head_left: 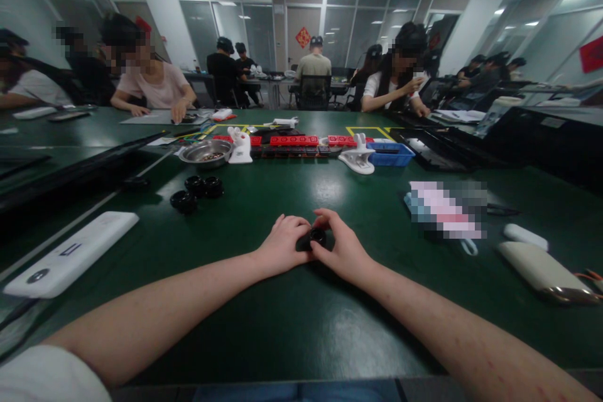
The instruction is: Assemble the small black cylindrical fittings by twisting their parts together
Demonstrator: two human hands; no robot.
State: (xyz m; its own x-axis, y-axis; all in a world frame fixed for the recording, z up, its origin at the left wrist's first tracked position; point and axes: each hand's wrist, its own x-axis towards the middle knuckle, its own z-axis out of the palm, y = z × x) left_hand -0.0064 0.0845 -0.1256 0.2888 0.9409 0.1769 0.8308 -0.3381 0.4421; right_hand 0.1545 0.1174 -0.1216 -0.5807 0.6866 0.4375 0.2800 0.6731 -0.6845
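On the green table in front of me, my left hand (pixel 286 242) and my right hand (pixel 342 245) meet around a small black round part (pixel 318 237) with a ring-like top. My right thumb and fingers curve about it in a grip, while my left fingers close on its other side. The hands hide much of its body. To the left stand three similar black round parts: a front one (pixel 183 201), a back one (pixel 194 185) and a right one (pixel 213 186).
Farther back are a metal bowl (pixel 207 152) of small pieces, white clips (pixel 358 157), red blocks (pixel 294 141) and a blue basket (pixel 391 154). A white power strip-like device (pixel 75 251) lies left; a beige power bank (pixel 541 267) lies right. Several people sit beyond.
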